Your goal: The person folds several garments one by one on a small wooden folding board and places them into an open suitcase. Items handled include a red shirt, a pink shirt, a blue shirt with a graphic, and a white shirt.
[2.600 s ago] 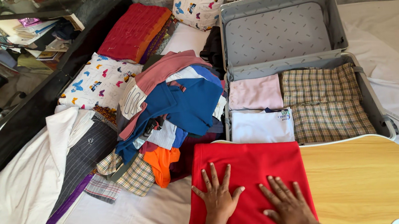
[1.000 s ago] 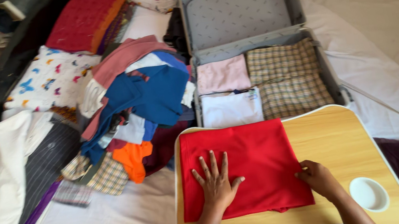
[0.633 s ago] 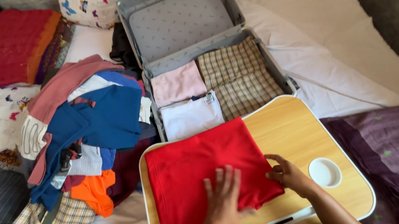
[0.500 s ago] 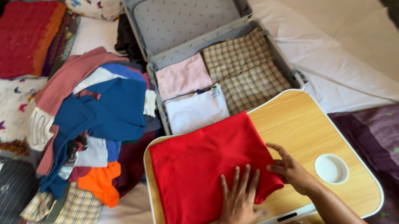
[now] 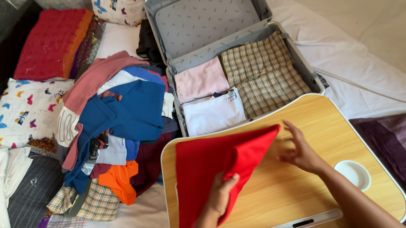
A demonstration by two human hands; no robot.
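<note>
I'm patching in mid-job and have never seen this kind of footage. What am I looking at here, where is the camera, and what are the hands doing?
There is no machine here: a person works with two bare hands, and the single camera sits on their head, looking down. The left hand grips a red cloth, lifting its right side up and over so it is partly folded. The right hand hovers open beside the cloth's raised corner, holding nothing. The cloth lies on a small wooden lap table with a round white cup recess. Behind it an open grey suitcase holds a folded pink cloth, a white one and a checked one. To the left is a loose pile of mixed clothes on a white-sheeted bed.
</note>
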